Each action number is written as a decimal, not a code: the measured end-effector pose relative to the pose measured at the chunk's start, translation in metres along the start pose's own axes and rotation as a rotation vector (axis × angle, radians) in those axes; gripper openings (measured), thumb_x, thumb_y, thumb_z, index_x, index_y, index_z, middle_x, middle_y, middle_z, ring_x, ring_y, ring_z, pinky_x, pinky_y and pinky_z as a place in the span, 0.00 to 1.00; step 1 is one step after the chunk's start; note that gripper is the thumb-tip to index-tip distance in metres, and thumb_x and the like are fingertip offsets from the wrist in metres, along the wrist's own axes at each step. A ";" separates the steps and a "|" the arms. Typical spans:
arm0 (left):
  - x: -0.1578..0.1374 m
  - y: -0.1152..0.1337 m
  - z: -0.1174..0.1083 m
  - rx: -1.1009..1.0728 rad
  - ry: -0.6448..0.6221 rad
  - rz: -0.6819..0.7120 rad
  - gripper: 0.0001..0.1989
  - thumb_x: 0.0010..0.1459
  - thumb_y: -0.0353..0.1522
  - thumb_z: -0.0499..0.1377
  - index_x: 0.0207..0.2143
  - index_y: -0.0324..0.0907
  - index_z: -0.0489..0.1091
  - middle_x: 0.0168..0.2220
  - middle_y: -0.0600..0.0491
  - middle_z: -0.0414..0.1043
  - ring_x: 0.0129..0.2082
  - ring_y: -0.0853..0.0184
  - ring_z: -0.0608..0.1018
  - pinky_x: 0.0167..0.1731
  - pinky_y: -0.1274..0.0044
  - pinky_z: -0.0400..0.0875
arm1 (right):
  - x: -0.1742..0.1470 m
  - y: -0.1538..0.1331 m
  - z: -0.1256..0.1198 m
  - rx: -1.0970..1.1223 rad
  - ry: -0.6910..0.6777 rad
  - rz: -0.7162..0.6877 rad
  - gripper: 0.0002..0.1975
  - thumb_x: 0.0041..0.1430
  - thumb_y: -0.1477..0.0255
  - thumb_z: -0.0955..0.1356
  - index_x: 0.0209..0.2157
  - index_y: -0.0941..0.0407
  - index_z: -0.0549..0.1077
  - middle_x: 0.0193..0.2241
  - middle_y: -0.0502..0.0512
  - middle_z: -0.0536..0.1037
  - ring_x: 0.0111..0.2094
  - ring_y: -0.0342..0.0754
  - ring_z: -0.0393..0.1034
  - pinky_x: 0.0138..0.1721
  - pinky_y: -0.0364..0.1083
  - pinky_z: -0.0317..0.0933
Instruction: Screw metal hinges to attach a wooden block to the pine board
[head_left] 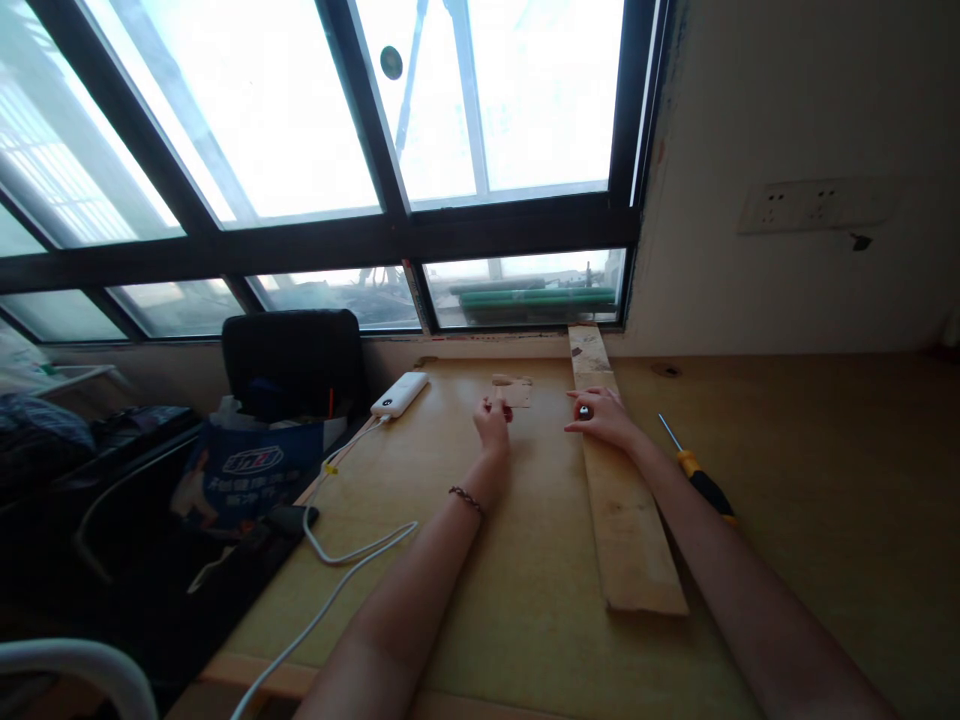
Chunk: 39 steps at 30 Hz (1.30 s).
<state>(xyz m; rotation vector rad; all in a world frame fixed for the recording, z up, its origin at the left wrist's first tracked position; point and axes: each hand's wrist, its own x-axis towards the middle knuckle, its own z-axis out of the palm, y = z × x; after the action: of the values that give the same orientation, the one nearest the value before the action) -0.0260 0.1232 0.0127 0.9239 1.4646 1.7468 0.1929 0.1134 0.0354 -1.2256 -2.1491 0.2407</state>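
My left hand (493,424) is closed, its fingers pinching the near edge of a small, thin, light-brown flat piece (519,393) with an uneven outline. My right hand (609,420) is above a long wooden board (630,530). Its thumb and index finger curve around a small, round, dark shiny piece (585,411); the exact kind is too small to tell. The board lies lengthwise on the table, its far end near the window sill. To the right of my right forearm lies a screwdriver (697,475) with a yellow and black handle.
On the wooden table (525,560), a white power bank (400,395) sits at the left edge, its white cable (330,560) trailing toward me. A black chair (296,365) and a blue bag (251,465) stand left of the table. Behind are a window and a wall with sockets (817,203).
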 end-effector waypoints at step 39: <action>0.048 -0.013 -0.070 1.199 0.086 0.122 0.16 0.47 0.33 0.52 0.40 0.46 0.70 0.47 0.44 0.66 0.48 0.50 0.65 0.45 0.60 0.58 | 0.000 -0.001 -0.001 0.011 -0.006 0.027 0.08 0.45 0.64 0.71 0.23 0.53 0.72 0.45 0.51 0.75 0.48 0.54 0.61 0.50 0.55 0.49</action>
<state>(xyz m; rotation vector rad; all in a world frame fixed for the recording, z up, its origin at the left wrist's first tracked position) -0.1102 0.1294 -0.0040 1.5095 2.5915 0.8338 0.1926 0.1127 0.0368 -1.2492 -2.1346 0.2679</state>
